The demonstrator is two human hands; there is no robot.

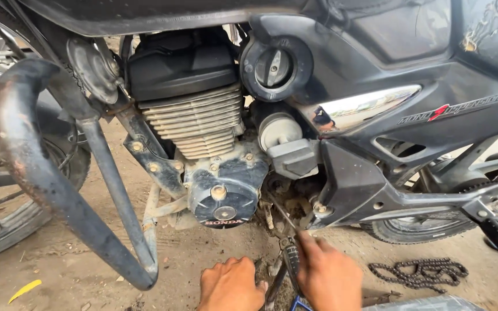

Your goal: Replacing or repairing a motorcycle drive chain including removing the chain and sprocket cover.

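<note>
The view looks down at the side of 1 black motorcycle (376, 115) standing on a dirt floor (76, 253). 2 hands are low in the picture, under the engine (203, 121). The left hand (231, 285) is curled with its knuckles up, and its fingers are near a thin metal part below the engine; whether it really grips this part I cannot tell. The right hand (327, 276) is closed around 1 screwdriver (290, 253) with a dark handle. The thin shaft of the screwdriver goes up and to the left, and its tip is in the dirty opening just behind the round engine cover (224, 198), beside the black frame plate (347, 184).

The engine shows 1 block of grey cooling fins, and the round cover below it carries several bolts. In front of the engine, 1 thick bent crash guard pipe (36, 173) curves down to the floor. Behind it, at the left edge, 1 tyre (7, 224) is partly visible, and 1 other tyre (410, 227) is seen at the right under the frame.

On the floor to the right of the right hand lies 1 loose drive chain (422, 273), folded in a heap and well apart from the motorcycle. 1 small yellow scrap (25, 289) lies on the floor at the lower left.
</note>
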